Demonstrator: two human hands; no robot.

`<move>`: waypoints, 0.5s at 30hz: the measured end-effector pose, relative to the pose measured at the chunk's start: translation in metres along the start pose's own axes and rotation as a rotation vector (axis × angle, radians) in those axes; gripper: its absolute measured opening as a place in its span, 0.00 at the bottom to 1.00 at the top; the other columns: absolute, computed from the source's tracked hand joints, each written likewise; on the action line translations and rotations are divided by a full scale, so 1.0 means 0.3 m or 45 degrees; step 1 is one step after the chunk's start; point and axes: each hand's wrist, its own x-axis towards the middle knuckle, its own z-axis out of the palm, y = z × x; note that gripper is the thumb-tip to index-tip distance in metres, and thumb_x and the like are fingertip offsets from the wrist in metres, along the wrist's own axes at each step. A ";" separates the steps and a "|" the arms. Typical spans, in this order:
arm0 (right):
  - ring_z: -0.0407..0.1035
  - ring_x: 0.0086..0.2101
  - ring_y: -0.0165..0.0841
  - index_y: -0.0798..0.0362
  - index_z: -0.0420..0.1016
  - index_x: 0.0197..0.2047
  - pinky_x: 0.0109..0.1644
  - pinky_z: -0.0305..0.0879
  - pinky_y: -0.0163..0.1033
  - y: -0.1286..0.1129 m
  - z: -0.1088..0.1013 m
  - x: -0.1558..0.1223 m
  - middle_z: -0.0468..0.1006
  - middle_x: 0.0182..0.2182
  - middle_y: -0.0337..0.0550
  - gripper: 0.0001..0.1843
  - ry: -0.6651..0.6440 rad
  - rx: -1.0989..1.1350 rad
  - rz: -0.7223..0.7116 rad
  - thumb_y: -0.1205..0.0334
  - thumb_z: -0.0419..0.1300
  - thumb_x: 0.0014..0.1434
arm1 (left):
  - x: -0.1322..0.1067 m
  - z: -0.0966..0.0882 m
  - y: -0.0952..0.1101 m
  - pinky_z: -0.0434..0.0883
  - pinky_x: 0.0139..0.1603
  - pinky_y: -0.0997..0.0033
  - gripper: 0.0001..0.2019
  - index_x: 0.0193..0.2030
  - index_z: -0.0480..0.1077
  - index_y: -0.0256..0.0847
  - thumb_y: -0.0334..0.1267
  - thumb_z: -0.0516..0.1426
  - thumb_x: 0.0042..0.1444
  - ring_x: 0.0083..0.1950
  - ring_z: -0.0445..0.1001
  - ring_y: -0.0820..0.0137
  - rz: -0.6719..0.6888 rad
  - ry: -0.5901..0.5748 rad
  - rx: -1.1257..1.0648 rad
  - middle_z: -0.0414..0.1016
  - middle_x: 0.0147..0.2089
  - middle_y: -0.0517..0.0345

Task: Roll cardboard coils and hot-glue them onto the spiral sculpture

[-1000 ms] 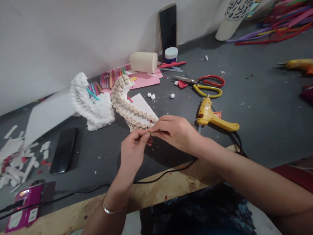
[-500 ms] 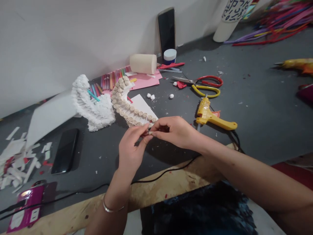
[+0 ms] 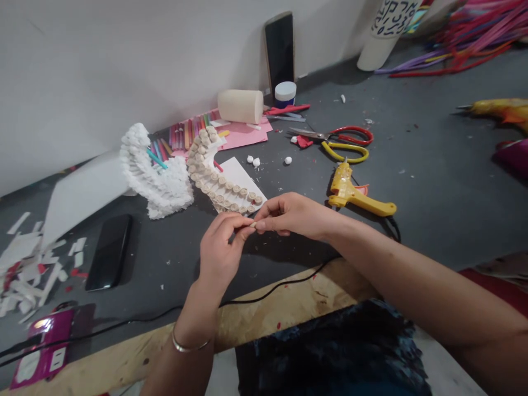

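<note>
Between both sets of fingertips is a small cream-coloured piece, mostly covered; its exact kind is too small to tell. My left hand pinches it from the left with thumb and forefinger. My right hand pinches its other end, the fingers curled. Just beyond my hands stands a curved white craft piece edged with beige rolled discs. To its left is a similar curved shape covered in fluffy white bits. A yellow glue gun lies to the right of my right hand.
Red-and-yellow scissors and small white balls lie beyond. A black phone and paper scraps are at left. A black cable runs along the front edge near a purple power strip. Another phone leans upright behind.
My fingers have shifted slightly around the small cream piece, and my right hand's fingers are closer together. The whole view has shifted a little; the objects on the table stay in place.
</note>
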 end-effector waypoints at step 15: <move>0.49 0.17 0.17 0.57 0.75 0.29 0.14 0.40 0.26 -0.012 0.012 -0.001 0.75 0.26 0.36 0.14 -0.250 0.479 0.161 0.54 0.70 0.52 | -0.008 0.016 0.035 0.66 0.38 0.71 0.08 0.34 0.71 0.42 0.43 0.59 0.60 0.37 0.69 0.70 -0.256 0.055 -0.426 0.71 0.34 0.59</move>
